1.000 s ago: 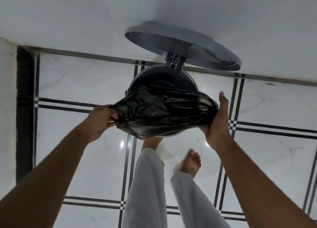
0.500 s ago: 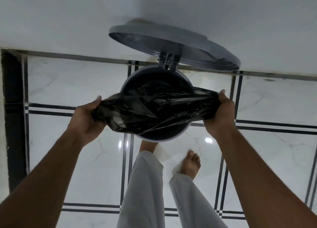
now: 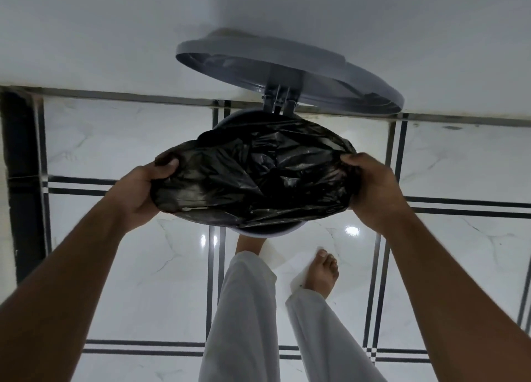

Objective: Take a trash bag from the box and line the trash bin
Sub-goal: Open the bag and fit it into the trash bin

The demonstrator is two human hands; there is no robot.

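Bag out, bin not yet lined.
My left hand [image 3: 140,190] and right hand [image 3: 373,192] each grip the bag [image 3: 253,177] — spread over the bin [image 3: 258,232], lid [image 3: 287,74] up; cuffing the rim remains.

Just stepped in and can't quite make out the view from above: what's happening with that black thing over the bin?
A person is lining a grey trash bin with a black trash bag. The left hand and the right hand each grip one side of the bag, holding it stretched over the bin's opening. The lid stands open against the wall. The bag is still crumpled on top, with a strip of bare rim showing at the near edge. The person stands barefoot on the tiled floor.
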